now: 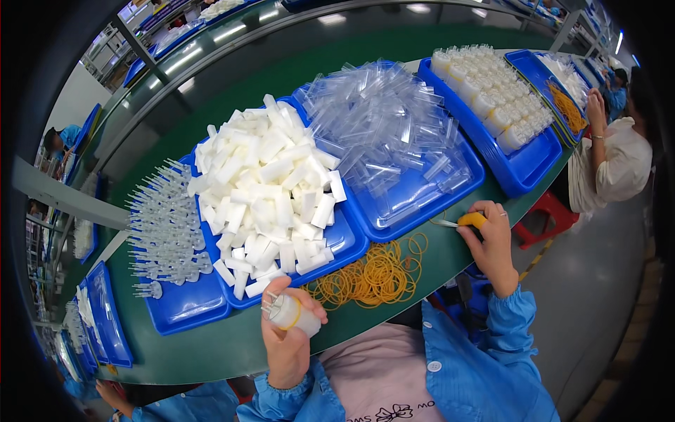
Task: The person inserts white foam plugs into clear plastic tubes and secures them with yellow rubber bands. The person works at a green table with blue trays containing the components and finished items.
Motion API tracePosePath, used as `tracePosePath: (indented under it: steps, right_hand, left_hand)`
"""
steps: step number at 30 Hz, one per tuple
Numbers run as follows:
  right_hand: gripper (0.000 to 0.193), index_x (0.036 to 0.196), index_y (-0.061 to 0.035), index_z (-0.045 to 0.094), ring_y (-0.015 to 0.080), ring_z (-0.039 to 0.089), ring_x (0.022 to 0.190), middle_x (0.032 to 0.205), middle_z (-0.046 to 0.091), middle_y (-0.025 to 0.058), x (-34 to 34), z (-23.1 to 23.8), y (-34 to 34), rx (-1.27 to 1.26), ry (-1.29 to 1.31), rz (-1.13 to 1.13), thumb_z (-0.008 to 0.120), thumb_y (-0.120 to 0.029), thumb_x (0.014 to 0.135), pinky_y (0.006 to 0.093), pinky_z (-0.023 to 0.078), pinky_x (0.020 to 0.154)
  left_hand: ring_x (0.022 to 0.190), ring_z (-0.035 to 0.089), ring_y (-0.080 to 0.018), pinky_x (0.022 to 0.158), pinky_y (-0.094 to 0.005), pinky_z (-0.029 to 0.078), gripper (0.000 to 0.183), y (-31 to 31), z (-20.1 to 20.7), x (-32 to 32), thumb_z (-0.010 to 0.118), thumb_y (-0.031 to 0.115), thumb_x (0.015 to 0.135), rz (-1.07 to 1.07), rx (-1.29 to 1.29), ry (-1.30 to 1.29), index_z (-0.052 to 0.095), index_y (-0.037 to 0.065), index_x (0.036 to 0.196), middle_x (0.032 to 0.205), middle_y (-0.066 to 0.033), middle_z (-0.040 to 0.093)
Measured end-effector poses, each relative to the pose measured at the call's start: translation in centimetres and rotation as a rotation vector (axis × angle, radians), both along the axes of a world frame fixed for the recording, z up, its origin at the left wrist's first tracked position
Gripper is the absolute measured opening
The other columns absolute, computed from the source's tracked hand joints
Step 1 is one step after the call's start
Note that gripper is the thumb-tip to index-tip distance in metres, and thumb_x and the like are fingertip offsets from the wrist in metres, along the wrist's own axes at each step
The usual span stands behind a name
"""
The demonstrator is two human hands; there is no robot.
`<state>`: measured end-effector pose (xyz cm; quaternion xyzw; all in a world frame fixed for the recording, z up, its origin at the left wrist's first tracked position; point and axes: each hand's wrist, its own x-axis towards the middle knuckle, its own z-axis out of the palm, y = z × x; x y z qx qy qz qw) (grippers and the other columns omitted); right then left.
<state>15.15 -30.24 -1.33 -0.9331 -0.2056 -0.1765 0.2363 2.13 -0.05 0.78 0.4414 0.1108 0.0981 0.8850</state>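
Note:
My left hand (287,344), near the table's front edge, is wrapped round a white bundle (304,321) with a yellow rubber band about it. Thin pale tips stick out of the bundle's upper left end. To the right, my right hand (492,243) grips a small tool by its yellow handle (472,220); a thin metallic tip points left from it. Between my hands lies a loose heap of yellow rubber bands (373,278) on the green table. Just beyond my left hand, white foam-like pieces (264,183) are heaped in a blue tray (347,243).
Clear plastic sleeves (380,119) fill another blue tray (394,221). At the left, a tray holds many thin-stemmed translucent parts (169,232). Finished-looking white bundles (492,91) stand in rows at the far right. A co-worker (619,162) sits beyond, beside a red stool (548,218).

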Motion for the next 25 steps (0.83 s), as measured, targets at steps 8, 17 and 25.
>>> tracePosePath:
  steps: [8, 17, 25]
  right_hand:
    - [0.014, 0.099, 0.0009, 0.058, 0.0142, 0.059, 0.073, 0.089, 0.058, 0.0060, -3.6, 0.0, -0.9, 0.779, 0.015, -0.255, 0.058, 0.002, 0.085, 0.0249, 0.046, 0.064]
    - [0.011, 0.092, 0.0043, 0.061, 0.0186, 0.063, 0.074, 0.082, 0.063, 0.0120, -2.7, 2.0, 1.7, 0.537, 0.323, -0.157, 0.058, -0.005, 0.086, 0.0295, 0.050, 0.069]
    - [0.034, 0.113, 0.0038, 0.050, 0.0220, 0.062, 0.080, 0.092, 0.060, 0.0154, -3.7, 5.0, 8.6, 1.079, 0.692, 0.513, 0.058, -0.017, 0.087, 0.0319, 0.051, 0.076]
  left_hand:
    - [0.093, 0.056, -0.0223, 0.079, -0.0346, 0.047, 0.065, 0.1, 0.2, -0.3, 0.063, 0.037, 0.085, -0.154, 0.118, 0.082, 0.036, -0.002, 0.130, 0.104, -0.0132, 0.053]
    - [0.100, 0.056, -0.0223, 0.087, -0.0346, 0.046, 0.065, 0.5, -0.3, 0.0, 0.054, 0.034, 0.092, -0.357, -0.219, 0.070, 0.027, -0.001, 0.140, 0.116, -0.0150, 0.053]
    - [0.105, 0.055, -0.0235, 0.090, -0.0356, 0.046, 0.070, -0.5, -0.5, -0.7, 0.064, 0.033, 0.086, -0.456, 0.196, 0.075, 0.031, 0.005, 0.140, 0.118, -0.0138, 0.052]
